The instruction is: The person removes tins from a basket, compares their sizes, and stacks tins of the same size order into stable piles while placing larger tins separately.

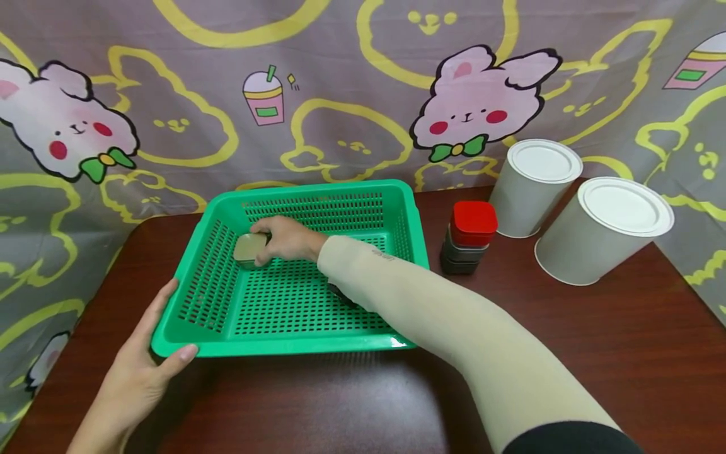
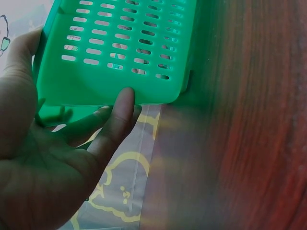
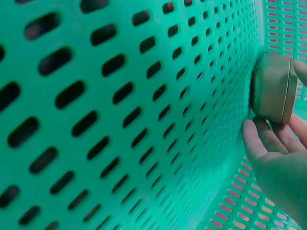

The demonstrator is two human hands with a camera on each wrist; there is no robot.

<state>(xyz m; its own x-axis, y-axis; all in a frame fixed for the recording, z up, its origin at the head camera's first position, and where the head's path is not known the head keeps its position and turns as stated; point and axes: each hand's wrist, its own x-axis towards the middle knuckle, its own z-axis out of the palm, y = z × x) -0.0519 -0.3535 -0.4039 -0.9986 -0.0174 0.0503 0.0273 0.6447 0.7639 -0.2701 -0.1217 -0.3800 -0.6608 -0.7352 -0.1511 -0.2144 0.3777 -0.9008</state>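
A green perforated basket (image 1: 283, 345) sits on a dark wooden table (image 1: 595, 353). My right hand (image 1: 262, 247), in a beige sleeve, reaches into its far left part and grips a small olive-gold tin (image 1: 248, 250) resting on the basket floor by the left wall. In the right wrist view the tin (image 3: 273, 88) stands against the basket wall (image 3: 120, 120) with my fingers (image 3: 261, 141) round its edge. My left hand (image 1: 153, 353) holds the basket's near left corner, thumb on the front rim. The left wrist view shows my left hand (image 2: 72, 134) clasping that corner (image 2: 120, 48).
A dark object (image 1: 340, 295) lies in the basket, mostly hidden under my forearm. Right of the basket stands a stack of small tins (image 1: 469, 236) with a red one on top. Two grey canisters with white lids (image 1: 535, 186) (image 1: 604, 230) lean behind it. A patterned cloth hangs at the back.
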